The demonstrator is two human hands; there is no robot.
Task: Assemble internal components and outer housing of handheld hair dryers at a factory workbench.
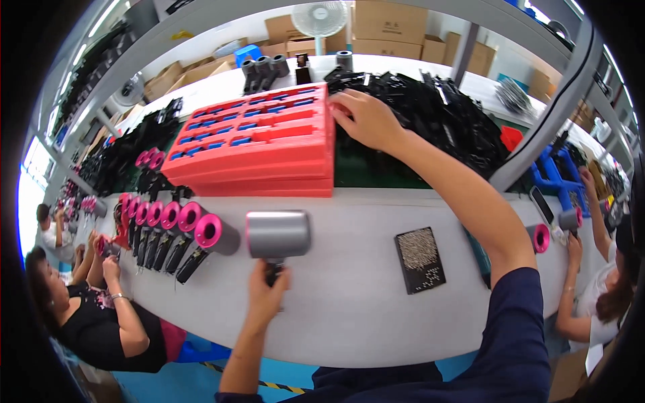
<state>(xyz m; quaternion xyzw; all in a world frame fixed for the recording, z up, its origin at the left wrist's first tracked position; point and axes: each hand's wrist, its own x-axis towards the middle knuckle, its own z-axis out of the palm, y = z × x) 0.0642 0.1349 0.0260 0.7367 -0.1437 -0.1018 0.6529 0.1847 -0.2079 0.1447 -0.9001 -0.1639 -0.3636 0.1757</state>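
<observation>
A grey hair dryer body (pixel 279 234) with a pink rim is held upright over the table by my left hand (pixel 267 293), its fingers wrapped round the black handle. My right hand (pixel 368 121) reaches far forward to the right edge of the stacked red foam trays (pixel 265 176). Its fingertips are at the tray's edge, with thumb and forefinger apart and nothing visible between them. Blue-and-black parts lie in the top tray's slots. Right beside that hand spreads a heap of black parts (pixel 430 111).
Several pink-rimmed dryer bodies (pixel 218 234) stand in a row at left. A black tray of small metal pieces (pixel 419 260) lies at right, near another dryer (pixel 539 238). A slanted grey post (pixel 552 111) rises at right. Co-workers sit on both sides.
</observation>
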